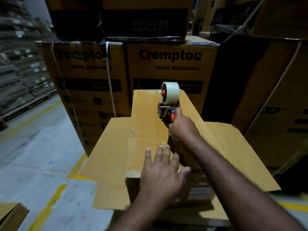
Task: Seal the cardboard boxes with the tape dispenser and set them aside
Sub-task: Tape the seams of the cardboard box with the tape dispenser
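Partway through taping the cardboard box (146,130), which sits just in front of the stacked cartons (170,64). Gripping the tape dispenser (168,104) by its handle in the right hand (181,127), over the far half of the top seam. Pressing the near end of the top with the left hand (160,170), fingers straight and spread. Cannot tell how much tape lies down already. Probably left: finishing the strip, cutting, setting aside.

Dimly lit warehouse interior, with stacked printed cartons (171,67) as backdrop, grey concrete floor (33,147) marked by yellow lines (48,205) to the left of those cartons, and piled sacks (15,77) on pallets (25,107) farther left.
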{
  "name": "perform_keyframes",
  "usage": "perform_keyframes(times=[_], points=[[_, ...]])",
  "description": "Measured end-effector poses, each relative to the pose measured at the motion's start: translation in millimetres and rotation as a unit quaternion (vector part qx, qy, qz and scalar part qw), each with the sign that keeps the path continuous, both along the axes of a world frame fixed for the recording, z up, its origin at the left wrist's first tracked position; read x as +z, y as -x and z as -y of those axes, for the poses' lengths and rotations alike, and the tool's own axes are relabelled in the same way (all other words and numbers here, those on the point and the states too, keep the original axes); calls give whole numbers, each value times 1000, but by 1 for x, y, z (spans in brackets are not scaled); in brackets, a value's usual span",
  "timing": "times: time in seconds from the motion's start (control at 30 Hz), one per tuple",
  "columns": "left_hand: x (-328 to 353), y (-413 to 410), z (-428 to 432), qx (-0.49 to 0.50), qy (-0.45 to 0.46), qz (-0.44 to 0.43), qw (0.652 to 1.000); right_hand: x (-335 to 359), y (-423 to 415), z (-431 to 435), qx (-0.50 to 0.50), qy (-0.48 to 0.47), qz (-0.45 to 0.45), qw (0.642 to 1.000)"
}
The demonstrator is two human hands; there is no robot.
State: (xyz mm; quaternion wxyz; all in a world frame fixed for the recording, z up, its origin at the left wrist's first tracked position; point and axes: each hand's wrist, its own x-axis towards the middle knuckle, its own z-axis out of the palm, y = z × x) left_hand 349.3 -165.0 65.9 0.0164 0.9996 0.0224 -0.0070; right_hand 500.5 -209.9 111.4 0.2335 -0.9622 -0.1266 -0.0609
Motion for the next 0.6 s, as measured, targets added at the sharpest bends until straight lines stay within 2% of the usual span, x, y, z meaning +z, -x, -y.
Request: perform_keyframes(times=[0.2, 0.33, 0.43, 0.6], points=[[8, 3, 1, -17, -9, -18, 1000, 7, 21, 4, 5, 7, -5, 1000], [9, 3, -3, -4, -1, 13, 1000, 16, 48, 15, 14, 26, -6, 1000], [9, 9, 0, 16, 64, 57, 996, 23, 78, 33, 22, 31, -19, 999], [5, 13, 0, 34, 166, 182, 969, 25, 119, 59, 11, 31, -31, 999]])
